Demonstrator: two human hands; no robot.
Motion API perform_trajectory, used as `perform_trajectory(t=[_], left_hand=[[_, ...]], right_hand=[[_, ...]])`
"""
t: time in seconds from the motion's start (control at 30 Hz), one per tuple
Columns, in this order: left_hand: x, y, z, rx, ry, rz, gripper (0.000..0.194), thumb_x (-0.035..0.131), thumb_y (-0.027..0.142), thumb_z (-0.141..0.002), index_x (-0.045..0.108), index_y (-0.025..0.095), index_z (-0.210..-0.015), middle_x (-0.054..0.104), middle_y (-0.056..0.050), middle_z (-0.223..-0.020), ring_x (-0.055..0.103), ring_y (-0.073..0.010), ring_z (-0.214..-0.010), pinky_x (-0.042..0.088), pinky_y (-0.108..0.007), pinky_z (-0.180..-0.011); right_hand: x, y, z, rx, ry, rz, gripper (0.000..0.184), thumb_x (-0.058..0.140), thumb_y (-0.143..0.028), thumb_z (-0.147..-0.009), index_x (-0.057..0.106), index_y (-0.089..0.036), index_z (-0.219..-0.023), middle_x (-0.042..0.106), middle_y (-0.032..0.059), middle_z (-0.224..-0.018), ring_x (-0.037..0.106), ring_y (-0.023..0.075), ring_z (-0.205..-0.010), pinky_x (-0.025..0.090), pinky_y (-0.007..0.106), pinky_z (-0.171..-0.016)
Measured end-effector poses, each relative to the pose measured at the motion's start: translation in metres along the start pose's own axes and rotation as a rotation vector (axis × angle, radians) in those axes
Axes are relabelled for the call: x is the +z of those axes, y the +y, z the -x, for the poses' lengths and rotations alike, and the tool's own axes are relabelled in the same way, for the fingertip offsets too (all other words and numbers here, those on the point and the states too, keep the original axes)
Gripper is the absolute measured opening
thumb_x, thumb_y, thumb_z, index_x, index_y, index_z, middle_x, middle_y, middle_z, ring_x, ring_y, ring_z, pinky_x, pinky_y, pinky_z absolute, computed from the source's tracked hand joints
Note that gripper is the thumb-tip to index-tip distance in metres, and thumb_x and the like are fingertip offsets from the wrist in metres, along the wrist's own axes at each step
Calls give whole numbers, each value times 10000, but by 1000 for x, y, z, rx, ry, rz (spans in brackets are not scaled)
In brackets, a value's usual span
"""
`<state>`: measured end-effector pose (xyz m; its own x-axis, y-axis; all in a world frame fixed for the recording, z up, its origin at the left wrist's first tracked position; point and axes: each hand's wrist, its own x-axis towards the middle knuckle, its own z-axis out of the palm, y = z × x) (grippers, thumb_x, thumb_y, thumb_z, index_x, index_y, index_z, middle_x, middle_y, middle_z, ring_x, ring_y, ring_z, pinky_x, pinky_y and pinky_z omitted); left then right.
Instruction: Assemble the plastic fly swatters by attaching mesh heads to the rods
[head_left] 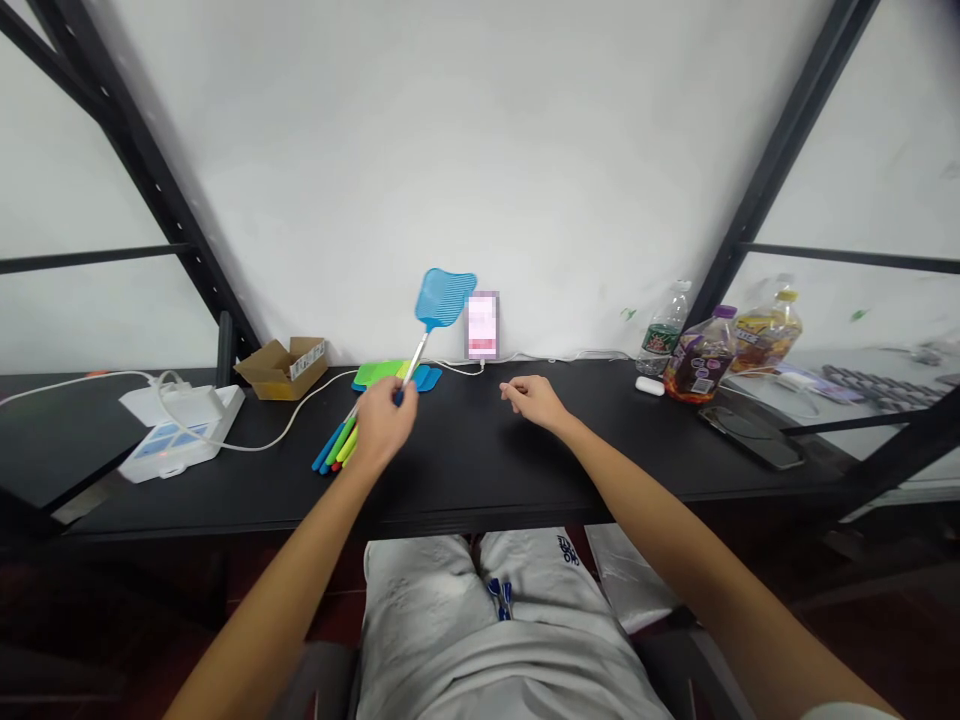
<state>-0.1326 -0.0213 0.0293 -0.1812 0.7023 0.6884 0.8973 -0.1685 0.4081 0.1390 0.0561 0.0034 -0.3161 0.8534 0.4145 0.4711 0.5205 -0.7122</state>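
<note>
My left hand (386, 415) is closed round the handle of a blue fly swatter (446, 298), held upright with its ribbed head raised in front of the wall. Under and beside that hand lies a bunch of more fly swatters (381, 374), their green and blue heads toward the wall. Their coloured handles point toward me, and my hand hides their middle parts. My right hand (536, 402) is held over the black desk with its fingers curled together, and nothing shows in them.
A phone-like screen (482, 325) leans on the wall. To the left are an open cardboard box (285, 370) and a white power strip (184, 435) with cables. Several drink bottles (701, 355), a small white case (649, 386) and a dark phone (750, 437) are at the right.
</note>
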Motion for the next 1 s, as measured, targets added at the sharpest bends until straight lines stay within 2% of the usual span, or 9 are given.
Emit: perform_trajectory(t=[0.07,0.17,0.27,0.37,0.6,0.67,0.8,0.9,1.0], left_hand=[[-21,-25,-5,-104,-47,-149,320,469,443,-875,642,187,-793,676,-82,-824,616,-233,-818,426,-306,-726],[-42,-59,-13,-279,-236,-330,361,487,506,-825,679,202,-794,688,-117,-841,627,-305,-871,442,-344,-707],[-46,-82,-18,-394,-415,-459,376,522,526,-773,708,205,-833,693,-146,-950,627,-356,-923,470,-390,-722],[-41,-92,-20,-425,-506,-496,414,521,538,-764,711,188,-878,683,-172,-1013,620,-373,-969,486,-419,-763],[-34,-78,-24,-371,-480,-543,673,428,688,-788,651,136,-1100,608,-246,-1188,563,-427,-1110,459,-488,-870],[-32,-71,-28,-396,-460,-575,856,426,773,-743,582,84,-1228,543,-298,-1275,512,-466,-1177,437,-526,-900],[-21,-58,-33,-495,-588,-529,1173,476,908,-572,471,19,-1338,526,-347,-1279,498,-504,-1180,415,-579,-907],[-6,-53,-30,-522,-563,-554,1245,530,922,-491,464,19,-1345,516,-358,-1286,466,-514,-1208,405,-595,-907],[7,-52,-26,-495,-492,-582,1213,578,862,-530,430,5,-1375,497,-364,-1306,446,-503,-1234,421,-577,-891]], right_hand=[[1,1,0,-11,-5,37,392,497,-471,-896,672,-176,-707,583,-9,-511,538,116,-492,393,231,-552],[4,2,0,-22,-27,71,381,491,-445,-901,673,-178,-698,585,-12,-511,537,115,-489,396,233,-568],[5,3,0,-25,-51,87,364,494,-426,-903,672,-183,-699,590,-14,-517,540,118,-490,397,235,-570],[5,3,0,-18,-63,93,351,495,-410,-906,671,-185,-703,592,-15,-520,542,120,-486,394,238,-564],[3,0,0,-44,-66,150,344,503,-380,-910,670,-182,-685,596,-5,-531,545,125,-526,380,237,-584],[3,0,0,-53,-68,162,345,506,-382,-911,672,-180,-686,595,-2,-536,538,126,-532,370,237,-581],[4,1,0,-66,-66,170,342,506,-380,-914,675,-180,-694,587,-5,-537,520,121,-522,353,236,-570],[4,3,0,-67,-64,169,344,507,-386,-915,676,-181,-696,590,-5,-542,514,118,-517,348,236,-562],[4,5,-1,-68,-71,170,349,507,-392,-916,676,-183,-693,596,-2,-550,516,118,-519,348,236,-560]])
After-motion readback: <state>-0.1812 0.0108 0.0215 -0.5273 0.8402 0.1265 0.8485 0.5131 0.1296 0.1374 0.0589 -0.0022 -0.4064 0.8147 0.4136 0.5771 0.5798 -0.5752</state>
